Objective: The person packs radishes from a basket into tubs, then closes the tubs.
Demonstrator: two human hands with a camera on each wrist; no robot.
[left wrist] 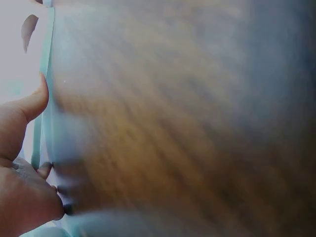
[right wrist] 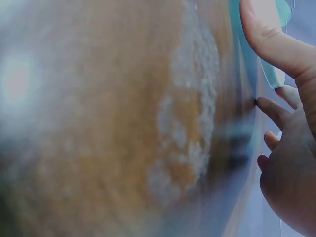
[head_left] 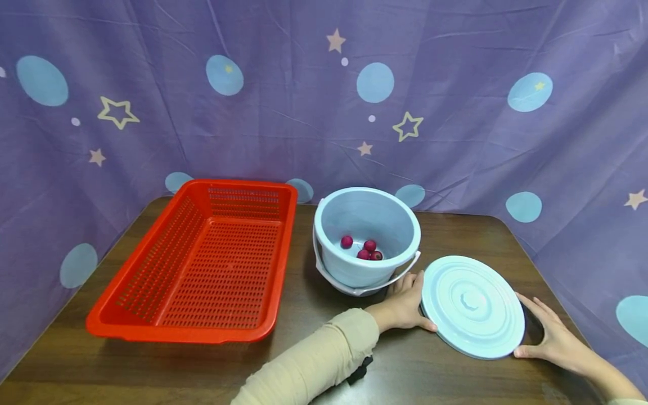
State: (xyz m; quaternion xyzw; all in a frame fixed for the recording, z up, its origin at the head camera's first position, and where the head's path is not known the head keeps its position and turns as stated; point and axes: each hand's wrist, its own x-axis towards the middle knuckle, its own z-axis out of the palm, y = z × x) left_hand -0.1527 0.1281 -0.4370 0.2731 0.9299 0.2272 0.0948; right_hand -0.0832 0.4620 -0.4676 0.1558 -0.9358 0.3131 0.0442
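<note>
A round light-blue lid [head_left: 473,306] with concentric rings and a raised centre is at the right of the table, between the two hands. At its left edge is my left hand [head_left: 405,304], thumb against the rim and fingers stretched toward the bucket. On the opposite side my right hand [head_left: 554,337] spreads thumb and fingers, their tips right at the rim and a gap before the palm. Both wrist views show the lid's thin edge beside the thumbs. Just behind the left hand stands a light-blue bucket [head_left: 367,197] with several small dark-pink balls [head_left: 369,246] inside.
A red perforated plastic basket [head_left: 182,334] occupies the left of the brown wooden table [head_left: 319,349]. The bucket's white handle [head_left: 354,291] hangs down at its front, close to the left fingers. A purple patterned curtain [head_left: 283,101] rises behind the table.
</note>
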